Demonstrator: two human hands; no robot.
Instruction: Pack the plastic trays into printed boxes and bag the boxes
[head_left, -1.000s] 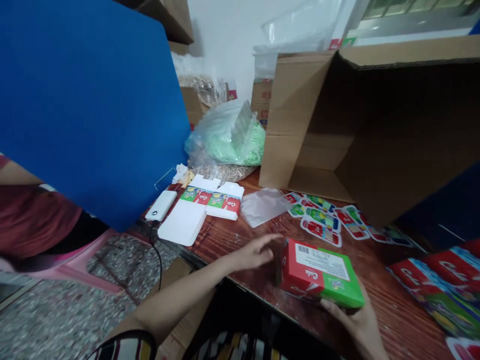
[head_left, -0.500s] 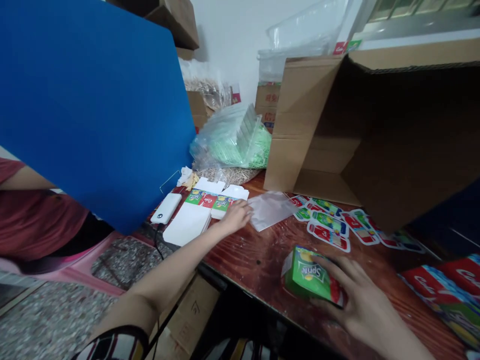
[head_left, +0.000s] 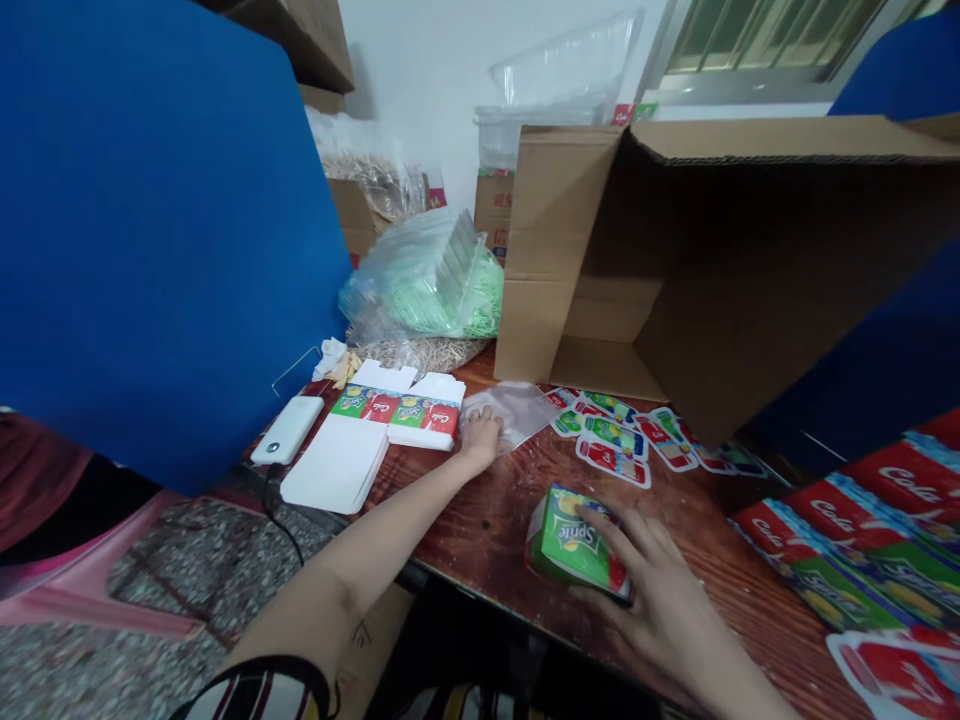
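My right hand is around the right side of a small green Sprite carton, its thumb along the near edge and its fingers over the top. The carton sits near the table's front edge. Farther back, my left hand has its fingers curled at the left end of a clear plastic bag lying flat; its fingertips are partly hidden. Just left of that hand lie flat printed Cola and Sprite cartons and a stack of white card.
Bottle-shaped cards lie before an open cardboard box. Several Cola and Sprite cartons stand at right. A white power bank with a cable lies at left. Bagged green shred is behind. A person sits beyond the blue panel.
The view has swung right, so more of the cartons on the right shows. My left hand has slid from the flat cartons' edge farther onto the bag. My right hand stays at the Sprite carton.
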